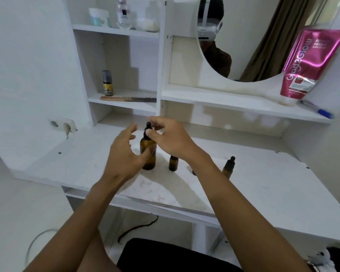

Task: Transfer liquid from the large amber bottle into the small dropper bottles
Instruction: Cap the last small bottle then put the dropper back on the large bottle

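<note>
**Amber bottles on the table, one partly hidden**

We cannot see every bottle whole. The right wrist cuts across the top of the first small dropper bottle (173,164), so we cannot tell whether it wears a cap. Just past the forearm a dark sliver (194,172) shows, too little to name. The left hand (124,154) is blurred. Its fingers are spread apart and its thumb crosses the front of the large amber bottle (148,162), but we cannot tell whether it touches the glass. The right hand (169,139) comes in from the right, thumb and forefinger pinched on the black dropper cap (146,130) that tops that bottle.

We count one large amber bottle, upright near the middle of the white table (263,185). We are sure of two small ones: the first just to its right, and the second small dropper bottle (228,168), capped in black, further right and well apart. One pink tube (310,63) leans on the shelf above.
</note>
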